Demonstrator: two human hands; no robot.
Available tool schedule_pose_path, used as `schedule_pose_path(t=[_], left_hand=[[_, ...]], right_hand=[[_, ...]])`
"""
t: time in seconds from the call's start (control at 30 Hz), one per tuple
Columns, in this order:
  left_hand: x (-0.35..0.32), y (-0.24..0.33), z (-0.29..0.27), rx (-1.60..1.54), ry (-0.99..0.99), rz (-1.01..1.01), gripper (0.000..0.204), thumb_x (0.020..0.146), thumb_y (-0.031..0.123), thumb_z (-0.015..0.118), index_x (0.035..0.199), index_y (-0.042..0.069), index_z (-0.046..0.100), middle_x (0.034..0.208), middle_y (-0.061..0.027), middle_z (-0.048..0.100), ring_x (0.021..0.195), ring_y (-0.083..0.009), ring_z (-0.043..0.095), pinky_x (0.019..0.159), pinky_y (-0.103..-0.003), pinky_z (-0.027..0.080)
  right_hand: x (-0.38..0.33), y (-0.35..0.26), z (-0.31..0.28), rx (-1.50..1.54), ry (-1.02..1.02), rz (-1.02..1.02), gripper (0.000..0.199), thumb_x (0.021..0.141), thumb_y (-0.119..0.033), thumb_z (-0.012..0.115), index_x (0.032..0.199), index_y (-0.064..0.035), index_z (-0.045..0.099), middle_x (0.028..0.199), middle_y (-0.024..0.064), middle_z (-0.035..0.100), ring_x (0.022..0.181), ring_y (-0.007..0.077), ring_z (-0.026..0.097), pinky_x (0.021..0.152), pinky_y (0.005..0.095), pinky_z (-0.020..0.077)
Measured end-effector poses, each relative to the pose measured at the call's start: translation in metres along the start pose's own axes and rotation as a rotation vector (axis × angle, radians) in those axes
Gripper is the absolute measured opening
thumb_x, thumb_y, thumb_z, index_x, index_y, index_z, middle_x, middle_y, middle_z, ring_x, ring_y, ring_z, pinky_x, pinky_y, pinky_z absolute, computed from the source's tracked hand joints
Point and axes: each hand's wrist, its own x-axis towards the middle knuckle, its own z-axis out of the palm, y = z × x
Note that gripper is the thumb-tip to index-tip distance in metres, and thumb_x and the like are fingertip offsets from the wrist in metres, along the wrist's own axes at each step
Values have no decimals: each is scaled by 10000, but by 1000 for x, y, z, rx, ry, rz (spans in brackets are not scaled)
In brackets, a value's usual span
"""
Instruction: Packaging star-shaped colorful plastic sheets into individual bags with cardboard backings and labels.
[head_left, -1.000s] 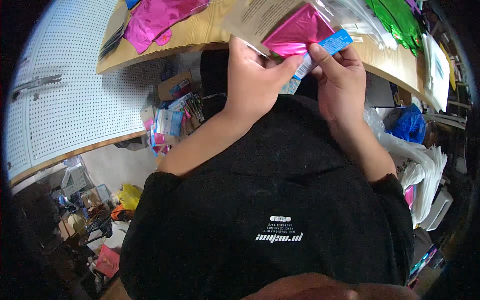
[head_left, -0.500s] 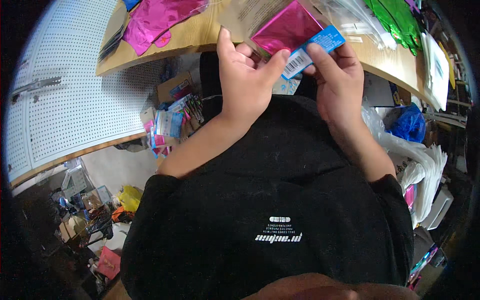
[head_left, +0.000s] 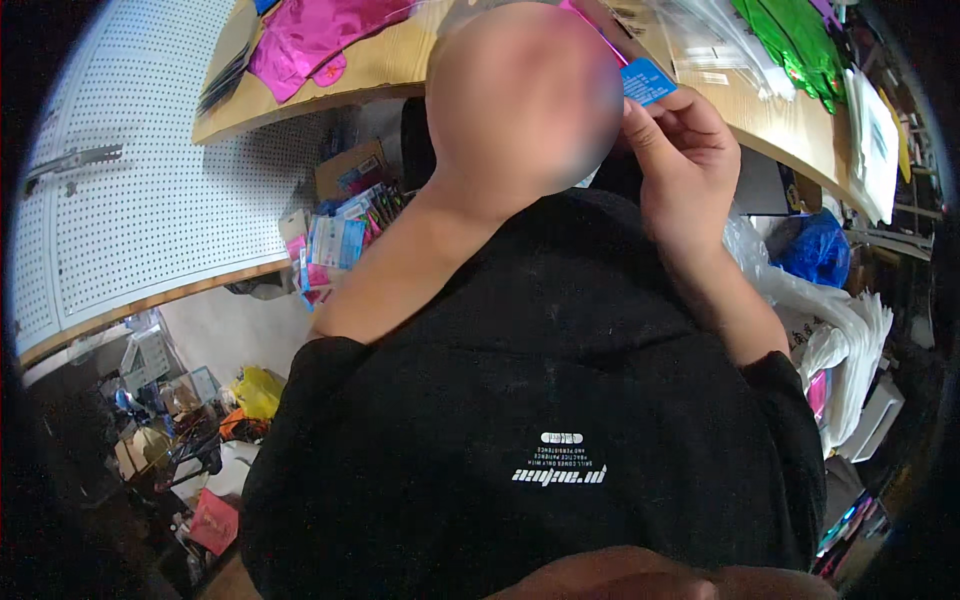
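Observation:
Between its thumb and fingers, my right hand grips a blue printed card near the table's front edge. A thin pink foil strip shows just above the card; most of that folded foil is hidden. My left hand is raised in front of the foil and is smeared by blur, so its fingers cannot be made out. Whether it touches the card or foil I cannot tell.
The wooden table curves across the top. On it lie a crumpled pink foil piece, clear plastic sleeves and green foil. White pegboard stands at left. Below are packaged items and white bags.
My left hand has risen and now covers most of the pink foil and the card's left part. My right hand still holds the card, its thumb slightly lower.

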Motion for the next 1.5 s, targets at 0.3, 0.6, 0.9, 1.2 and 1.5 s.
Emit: schedule_pose_path(t=[0.3,0.6,0.9,1.2,1.5], left_hand=[[-3,15,5,-63,-15,-85,239,728,-7,843,936,67,753,905,-87,709,760,-257,705,670,-347,591],[3,11,10,-62,48,-41,227,733,17,869,916,68,745,893,-90,705,711,-233,702,619,-323,591],[7,14,10,-86,16,-80,201,752,29,866,905,61,740,881,-84,704,703,-207,697,609,-310,592],[32,27,-15,-62,-129,-138,152,818,29,803,941,35,715,874,-96,703,719,-234,702,645,-334,589],[22,-7,22,-87,111,108,125,804,31,804,889,18,713,838,-102,674,693,-269,687,620,-358,575]], right_hand=[[0,-4,0,-111,59,-106,152,933,22,773,1017,-8,650,883,13,705,789,63,648,709,215,525],[4,-3,0,-178,74,-188,137,924,22,785,980,4,661,895,15,712,820,56,640,730,215,525],[5,-6,-4,-261,38,-255,132,926,54,766,1001,19,664,933,32,711,855,78,662,776,221,541],[0,-9,-1,-273,40,-283,133,962,18,739,1087,43,704,898,9,708,770,44,620,679,201,510],[-3,-13,0,-456,19,-277,138,966,25,730,1099,55,707,932,38,728,813,63,661,730,212,529]])
